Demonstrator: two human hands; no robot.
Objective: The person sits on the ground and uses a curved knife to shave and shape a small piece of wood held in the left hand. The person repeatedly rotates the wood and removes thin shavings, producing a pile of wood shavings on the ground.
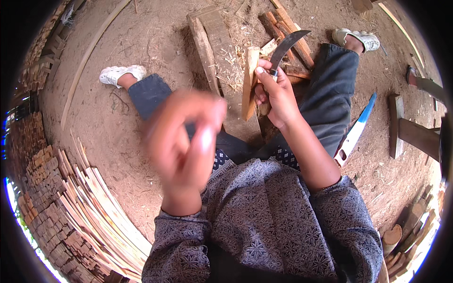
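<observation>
My right hand [276, 92] grips the handle of a curved dark-bladed knife [287, 45], whose blade arcs up and to the right. The same hand presses an upright pale wooden stick [249, 82] against itself. My left hand [184, 139] is raised closer to the camera and blurred by motion; nothing can be seen in it and its fingers hang loosely together. Both hands are above my lap, between my dark trouser legs.
A wooden chopping block [210, 40] with chips and reddish split wood [283, 28] lies ahead on the dirt floor. A blue-and-white handsaw [356, 129] rests by my right leg. Stacks of thin wooden slats [89, 198] fill the left; wood pieces [410, 132] lie at right.
</observation>
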